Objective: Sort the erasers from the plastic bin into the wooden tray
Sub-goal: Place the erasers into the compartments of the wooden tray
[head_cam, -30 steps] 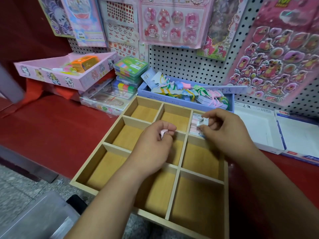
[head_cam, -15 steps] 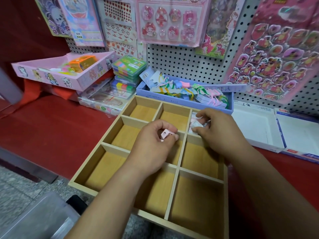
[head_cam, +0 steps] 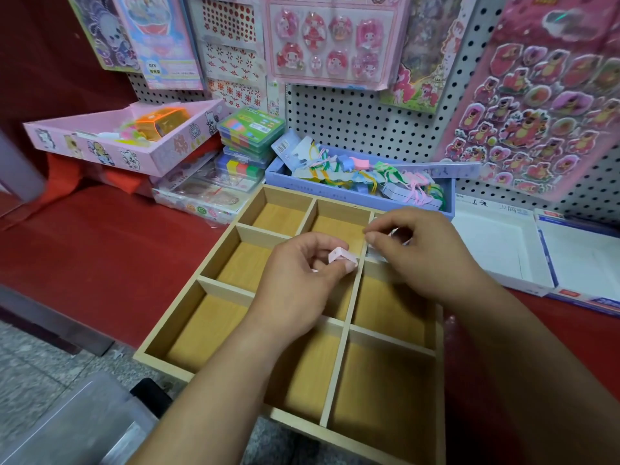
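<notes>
The left hand [head_cam: 295, 280] holds a small pink eraser [head_cam: 342, 256] between thumb and forefinger; this grip is closed on it, and the eraser shows above the thumb. It hangs over the middle of the tray [head_cam: 221, 253], just beside the long divider. The right hand [head_cam: 426, 253] is to the right of that grip, over the far right compartment, with thumb and forefinger pinched together. Something pale lies under it (probably erasers already placed, but I cannot tell), and I cannot tell whether this pinch holds anything.

To do this step well, I judge that the left hand should pass the eraser across the divider toward the right hand's compartment and lower it close to the floor before letting go, so it does not bounce into the next cell. The eraser looks light and easy to drop, so the grip should stay firm until then. The bin [head_cam: 73, 427] is probably the blurred grey thing below the left forearm.
</notes>
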`<control>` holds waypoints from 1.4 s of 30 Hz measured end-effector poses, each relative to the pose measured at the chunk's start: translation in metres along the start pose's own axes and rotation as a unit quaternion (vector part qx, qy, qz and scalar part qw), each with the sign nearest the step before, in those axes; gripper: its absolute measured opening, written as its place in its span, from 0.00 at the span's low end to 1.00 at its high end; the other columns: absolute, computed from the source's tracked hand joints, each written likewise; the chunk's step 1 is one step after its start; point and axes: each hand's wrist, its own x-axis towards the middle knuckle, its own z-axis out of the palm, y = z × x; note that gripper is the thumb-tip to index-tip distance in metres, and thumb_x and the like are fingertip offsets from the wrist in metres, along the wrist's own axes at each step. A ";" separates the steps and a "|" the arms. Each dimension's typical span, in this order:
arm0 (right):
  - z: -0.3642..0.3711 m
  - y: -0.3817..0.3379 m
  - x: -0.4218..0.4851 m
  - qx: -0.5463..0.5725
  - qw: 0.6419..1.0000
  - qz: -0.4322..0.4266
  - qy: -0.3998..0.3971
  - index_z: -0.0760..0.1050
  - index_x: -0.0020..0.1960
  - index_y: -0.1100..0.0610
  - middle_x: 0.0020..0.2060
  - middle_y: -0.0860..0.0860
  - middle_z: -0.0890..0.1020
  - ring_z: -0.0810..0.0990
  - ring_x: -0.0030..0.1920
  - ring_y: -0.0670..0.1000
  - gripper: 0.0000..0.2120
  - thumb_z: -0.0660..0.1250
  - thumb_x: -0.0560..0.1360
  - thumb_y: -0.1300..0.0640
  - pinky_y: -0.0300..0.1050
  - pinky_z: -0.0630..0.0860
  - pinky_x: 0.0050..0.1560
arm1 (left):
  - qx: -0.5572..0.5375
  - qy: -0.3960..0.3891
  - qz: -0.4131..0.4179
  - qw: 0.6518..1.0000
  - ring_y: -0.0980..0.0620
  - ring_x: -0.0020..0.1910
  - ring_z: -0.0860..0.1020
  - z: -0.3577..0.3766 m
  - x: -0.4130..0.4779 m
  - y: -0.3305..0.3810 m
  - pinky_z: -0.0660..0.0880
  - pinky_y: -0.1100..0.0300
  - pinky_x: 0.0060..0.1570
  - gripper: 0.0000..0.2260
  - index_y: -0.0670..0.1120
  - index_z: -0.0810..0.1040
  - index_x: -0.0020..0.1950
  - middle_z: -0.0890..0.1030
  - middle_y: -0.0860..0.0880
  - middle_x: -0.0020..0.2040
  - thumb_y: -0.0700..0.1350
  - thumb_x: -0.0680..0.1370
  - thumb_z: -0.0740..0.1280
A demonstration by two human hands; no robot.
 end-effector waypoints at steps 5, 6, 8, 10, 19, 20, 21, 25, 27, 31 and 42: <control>0.000 -0.014 -0.004 0.146 0.977 0.004 -0.155 0.84 0.47 0.50 0.35 0.50 0.85 0.80 0.37 0.45 0.03 0.72 0.77 0.52 0.44 0.75 0.44 | -0.028 0.009 0.024 0.999 0.54 0.31 0.68 -0.001 0.001 0.001 0.69 0.60 0.32 0.06 0.50 0.85 0.49 0.76 0.50 0.34 0.40 0.75 0.76; 0.000 -0.012 -0.004 0.177 0.971 0.014 -0.162 0.84 0.47 0.51 0.35 0.52 0.85 0.80 0.37 0.46 0.02 0.73 0.76 0.53 0.44 0.74 0.43 | -0.031 0.007 0.029 0.999 0.55 0.31 0.69 -0.001 0.001 0.001 0.69 0.61 0.32 0.07 0.50 0.84 0.50 0.77 0.52 0.35 0.40 0.75 0.75; -0.002 -0.008 -0.005 0.232 0.955 0.032 -0.180 0.84 0.46 0.51 0.37 0.55 0.86 0.81 0.38 0.49 0.04 0.76 0.72 0.52 0.47 0.75 0.45 | -0.030 0.007 0.035 0.999 0.58 0.31 0.71 -0.001 0.002 0.001 0.70 0.59 0.33 0.10 0.52 0.83 0.52 0.78 0.55 0.37 0.39 0.75 0.75; -0.001 -0.004 -0.005 0.244 0.952 0.044 -0.180 0.84 0.46 0.51 0.38 0.57 0.86 0.81 0.38 0.50 0.06 0.76 0.71 0.52 0.48 0.76 0.45 | -0.019 0.012 0.034 0.999 0.58 0.31 0.72 0.000 0.003 -0.001 0.71 0.55 0.34 0.10 0.53 0.82 0.52 0.79 0.54 0.36 0.40 0.75 0.76; -0.029 0.026 0.002 -0.083 0.990 0.110 0.011 0.84 0.45 0.51 0.41 0.43 0.84 0.80 0.42 0.45 0.07 0.68 0.79 0.57 0.44 0.71 0.45 | 0.047 0.033 0.037 0.998 0.59 0.36 0.75 -0.002 0.001 -0.006 0.73 0.67 0.41 0.07 0.51 0.82 0.50 0.82 0.47 0.40 0.38 0.78 0.71; -0.029 0.027 0.001 -0.105 0.988 0.117 -0.001 0.84 0.44 0.51 0.41 0.44 0.84 0.79 0.43 0.47 0.07 0.68 0.79 0.57 0.44 0.71 0.45 | 0.054 0.031 0.040 0.997 0.59 0.36 0.75 -0.002 0.000 -0.006 0.72 0.69 0.40 0.08 0.51 0.81 0.50 0.82 0.47 0.40 0.38 0.78 0.71; -0.028 0.028 0.001 -0.119 0.985 0.121 -0.011 0.84 0.43 0.51 0.41 0.44 0.84 0.80 0.43 0.48 0.08 0.69 0.79 0.57 0.45 0.72 0.45 | 0.059 0.028 0.043 0.997 0.60 0.36 0.75 -0.001 -0.001 -0.005 0.71 0.71 0.40 0.07 0.51 0.81 0.50 0.82 0.48 0.39 0.38 0.78 0.71; -0.021 0.028 0.003 -0.120 0.983 0.140 0.001 0.84 0.38 0.51 0.35 0.45 0.83 0.80 0.39 0.48 0.08 0.72 0.76 0.57 0.49 0.80 0.45 | 0.078 0.023 0.055 0.995 0.59 0.34 0.74 0.000 -0.001 -0.005 0.70 0.71 0.40 0.06 0.50 0.81 0.49 0.78 0.53 0.35 0.39 0.77 0.73; -0.018 0.030 0.004 -0.112 0.982 0.149 0.027 0.82 0.36 0.51 0.31 0.45 0.83 0.80 0.37 0.48 0.09 0.74 0.75 0.56 0.50 0.81 0.44 | 0.077 0.024 0.057 0.995 0.58 0.34 0.73 0.001 -0.001 -0.005 0.70 0.70 0.39 0.05 0.50 0.81 0.49 0.77 0.54 0.34 0.40 0.77 0.73; -0.015 0.032 0.002 -0.086 0.982 0.160 0.053 0.80 0.36 0.52 0.30 0.47 0.83 0.81 0.36 0.51 0.10 0.76 0.73 0.52 0.52 0.81 0.43 | 0.065 0.023 0.049 0.996 0.57 0.34 0.73 0.000 0.000 -0.006 0.71 0.66 0.39 0.03 0.51 0.82 0.48 0.76 0.54 0.34 0.43 0.78 0.73; 0.011 -0.023 -0.022 0.155 0.965 0.053 -0.206 0.83 0.46 0.53 0.40 0.52 0.87 0.84 0.39 0.48 0.11 0.82 0.67 0.57 0.45 0.80 0.48 | -0.176 0.090 0.006 0.980 0.56 0.27 0.71 0.005 0.001 0.015 0.70 0.67 0.29 0.04 0.43 0.80 0.46 0.73 0.46 0.30 0.43 0.80 0.70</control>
